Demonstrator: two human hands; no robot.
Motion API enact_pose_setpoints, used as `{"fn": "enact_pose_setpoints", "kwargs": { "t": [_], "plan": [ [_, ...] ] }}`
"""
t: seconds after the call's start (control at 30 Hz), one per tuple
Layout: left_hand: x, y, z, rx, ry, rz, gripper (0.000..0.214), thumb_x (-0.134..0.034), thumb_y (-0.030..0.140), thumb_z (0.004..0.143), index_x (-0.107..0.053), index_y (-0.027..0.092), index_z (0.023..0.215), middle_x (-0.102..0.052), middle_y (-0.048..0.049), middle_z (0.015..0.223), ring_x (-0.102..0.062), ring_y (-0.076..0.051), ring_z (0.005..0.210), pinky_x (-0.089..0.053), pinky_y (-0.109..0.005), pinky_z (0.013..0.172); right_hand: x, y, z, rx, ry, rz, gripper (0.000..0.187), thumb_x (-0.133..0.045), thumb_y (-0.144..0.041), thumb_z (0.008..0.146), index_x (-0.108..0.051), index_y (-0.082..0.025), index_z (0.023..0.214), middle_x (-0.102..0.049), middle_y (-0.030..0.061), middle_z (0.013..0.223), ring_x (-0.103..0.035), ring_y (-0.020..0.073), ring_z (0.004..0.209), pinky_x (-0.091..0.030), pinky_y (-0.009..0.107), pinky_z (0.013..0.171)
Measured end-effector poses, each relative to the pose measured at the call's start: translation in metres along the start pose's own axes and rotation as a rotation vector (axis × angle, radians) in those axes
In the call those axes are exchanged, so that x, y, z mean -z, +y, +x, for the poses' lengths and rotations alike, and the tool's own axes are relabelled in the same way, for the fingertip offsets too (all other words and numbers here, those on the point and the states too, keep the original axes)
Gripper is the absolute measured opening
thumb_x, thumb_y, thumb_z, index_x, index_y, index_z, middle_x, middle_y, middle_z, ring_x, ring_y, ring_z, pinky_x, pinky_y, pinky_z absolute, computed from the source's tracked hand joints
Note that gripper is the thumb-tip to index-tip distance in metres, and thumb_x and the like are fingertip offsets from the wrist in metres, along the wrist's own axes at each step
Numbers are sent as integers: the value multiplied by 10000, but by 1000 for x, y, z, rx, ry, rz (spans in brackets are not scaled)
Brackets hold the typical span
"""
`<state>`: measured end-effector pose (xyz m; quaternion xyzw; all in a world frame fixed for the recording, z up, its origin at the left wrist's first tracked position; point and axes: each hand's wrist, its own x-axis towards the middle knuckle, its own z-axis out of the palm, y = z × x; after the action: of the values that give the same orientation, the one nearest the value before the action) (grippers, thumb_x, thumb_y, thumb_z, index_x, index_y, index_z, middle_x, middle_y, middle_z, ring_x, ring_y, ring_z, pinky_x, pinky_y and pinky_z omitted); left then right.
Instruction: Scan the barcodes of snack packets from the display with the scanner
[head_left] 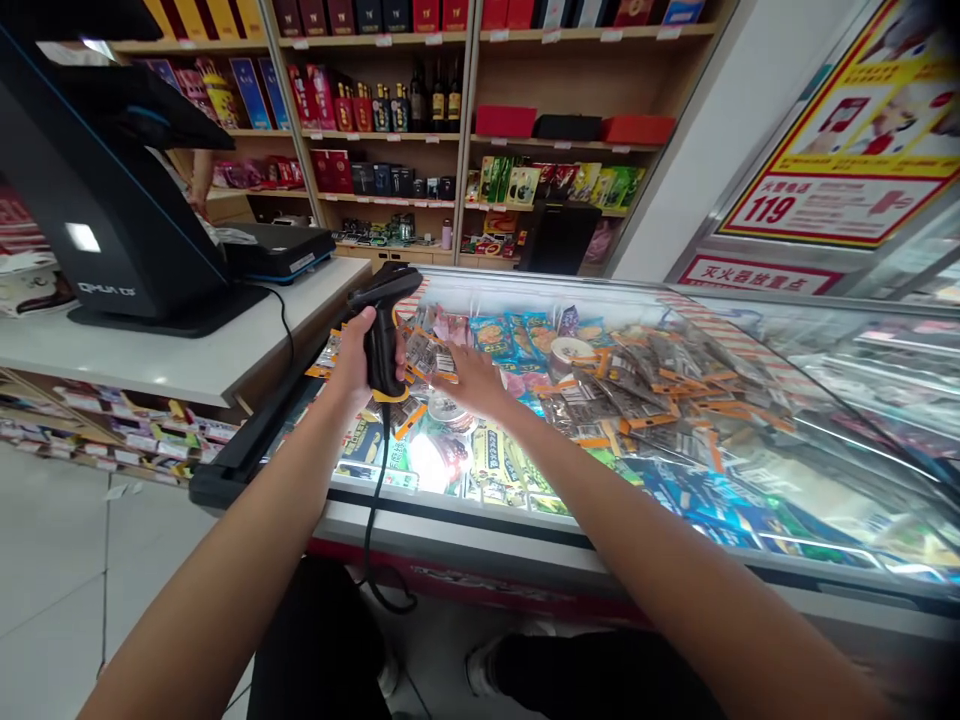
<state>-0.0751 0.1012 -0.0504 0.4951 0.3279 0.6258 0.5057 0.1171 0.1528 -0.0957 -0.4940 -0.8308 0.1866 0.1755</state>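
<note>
My left hand point(352, 355) is wrapped round the grip of a black barcode scanner point(385, 345), which is held upright with its head on top. A black cable runs down from its handle over the freezer's front edge. Just right of it, my right hand point(476, 383) is stretched out with fingers apart, at a small dark packet with orange edges point(435, 357). Its fingertips seem to touch the packet; I cannot tell how firmly. More orange-edged packets point(652, 375) lie heaped on the right, over the glass top of the chest freezer point(480, 520).
A white counter point(187, 345) on the left carries a checkout terminal point(112, 200) and a black scale point(281, 250). Shelves point(375, 140) of boxes and bottles stand behind. Another person's arm point(201, 180) shows behind the terminal. Frozen goods point(491, 460) lie under the glass.
</note>
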Motion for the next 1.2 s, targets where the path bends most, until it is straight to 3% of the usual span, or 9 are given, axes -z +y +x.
{"fn": "enact_pose_setpoints", "kwargs": {
  "t": [0.07,0.23,0.3,0.4,0.5,0.6,0.73,0.93,1.2],
  "plan": [
    [-2,-4,0,16,-12,17,522,-626,709,825,-579,196,912,-588,29,543,-537,-137,383,-385,-246,373,0,5,0,24,-10,-6,932,-595,-795,917,-340,-360,1700,-363,120,1737,-268,471,1592,-319,643,1209],
    [-5,-10,1,39,17,70,560,-657,722,787,-582,189,943,-596,24,537,-521,-135,364,-354,-246,356,6,8,-2,14,93,78,492,-581,-593,1026,-672,-320,1425,-653,116,1456,-521,386,1414,-405,562,1154],
    [-6,-10,1,47,24,80,559,-653,715,788,-593,187,959,-591,27,539,-520,-138,364,-363,-254,355,6,5,-6,-52,97,64,538,-688,-532,978,-645,-274,1449,-619,143,1485,-498,393,1430,-417,542,1146],
    [-6,-9,0,56,29,80,551,-646,702,799,-609,185,983,-598,28,553,-525,-139,366,-378,-260,356,10,3,-13,-190,88,81,916,-810,-545,872,-437,-185,1627,-447,231,1639,-365,462,1533,-397,561,1171],
    [-6,-8,-3,73,-17,94,575,-655,712,791,-619,181,1009,-608,23,552,-535,-151,357,-376,-261,345,21,10,-18,-227,99,247,1106,-878,-478,808,-285,-162,1687,-437,249,1650,-428,458,1509,-448,521,1150],
    [-8,-9,-7,107,-99,119,644,-680,743,762,-624,170,1051,-616,16,540,-553,-173,350,-401,-273,343,34,24,-20,-222,172,376,876,-850,-395,827,-444,-154,1565,-594,231,1492,-596,416,1348,-521,493,1066],
    [-12,-10,-13,181,-232,169,716,-679,790,750,-604,153,1068,-655,-20,540,-582,-208,352,-426,-289,327,47,40,-20,-97,308,455,558,-766,-370,875,-549,-194,1358,-695,161,1286,-671,347,1198,-557,486,996],
    [-15,-12,-17,229,-273,204,654,-699,774,780,-574,164,982,-684,-53,568,-623,-218,381,-459,-281,333,51,47,-18,-101,349,430,494,-756,-383,865,-520,-212,1264,-695,142,1189,-697,340,1081,-587,468,868],
    [-13,-12,-18,249,-330,221,584,-657,724,860,-567,167,1010,-694,-46,589,-634,-204,400,-486,-269,357,49,46,-18,-84,369,406,504,-741,-353,863,-509,-221,1290,-681,162,1264,-653,363,1212,-533,484,980]
  ]
}}
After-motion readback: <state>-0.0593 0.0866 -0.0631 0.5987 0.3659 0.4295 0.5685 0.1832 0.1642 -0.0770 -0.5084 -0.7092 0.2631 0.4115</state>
